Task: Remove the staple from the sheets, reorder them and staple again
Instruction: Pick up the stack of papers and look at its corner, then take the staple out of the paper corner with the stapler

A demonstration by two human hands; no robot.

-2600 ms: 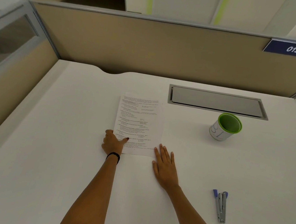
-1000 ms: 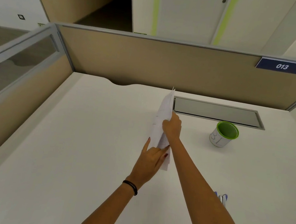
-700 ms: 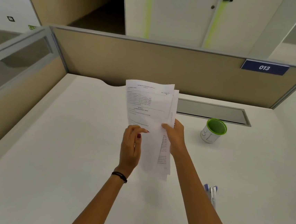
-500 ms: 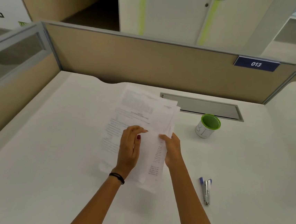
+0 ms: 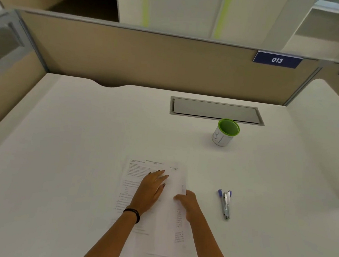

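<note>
The sheets (image 5: 164, 241) lie flat on the desk (image 5: 68, 160) near the middle of its front edge, fanned so that one page sits offset to the right of another. The left hand (image 5: 150, 190) rests on them with fingers straight, pressing down. The right hand (image 5: 187, 202) pinches their right edge, thumb on top. Whether a staple remains in a corner is too small to tell.

The likeliest trouble is misalignment. If the right hand pulls a page while the left presses hard, the paper may crease or tear. If the left presses lightly, the whole stack may slide toward the front edge. The stapler (image 5: 226, 204) lies to the right, apart from the pages, so reaching for it means letting go, and unsquared sheets could then be fastened crooked or in the wrong order.
</note>
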